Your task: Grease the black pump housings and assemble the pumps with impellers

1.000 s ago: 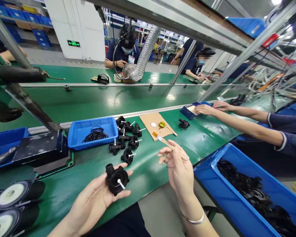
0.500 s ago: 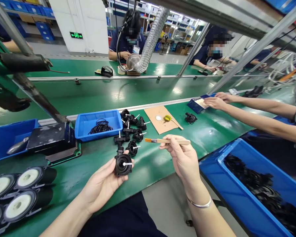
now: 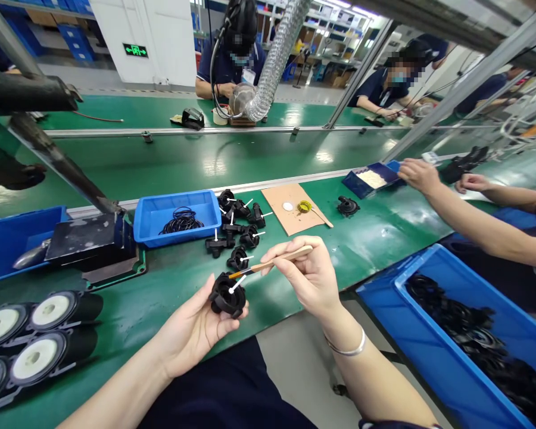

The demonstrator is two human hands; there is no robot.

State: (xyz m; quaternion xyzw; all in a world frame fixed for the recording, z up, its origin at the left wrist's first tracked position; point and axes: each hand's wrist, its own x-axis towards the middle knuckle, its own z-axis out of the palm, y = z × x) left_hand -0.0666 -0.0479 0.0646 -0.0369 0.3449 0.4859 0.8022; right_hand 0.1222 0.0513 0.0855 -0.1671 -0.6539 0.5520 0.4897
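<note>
My left hand [image 3: 196, 330] holds a round black plastic housing [image 3: 227, 296] with a white pin standing out of its opening. In my right hand [image 3: 306, 277] is a wooden-handled brush [image 3: 281, 258], its orange bristles at the upper rim of the housing. Several similar black parts [image 3: 234, 229] with white pins lie beyond my hands. Behind them to the right, a tan board [image 3: 281, 215] carries a small yellow-green cup [image 3: 304, 207], a white disc and a wooden stick. One black part [image 3: 348, 206] lies right of the board.
Blue trays [image 3: 145, 238] stand at the left, one with black rings. Black cylinders [image 3: 67, 319] with white discs are at the lower left, a large blue bin [image 3: 446, 316] at the right. Another person's arms [image 3: 469, 220] reach in from the right, near a dark blue box [image 3: 361, 188].
My right hand has brought the brush left and down to the housing. My left hand has tilted the housing. The other person's hands have moved apart, away from the dark blue box.
</note>
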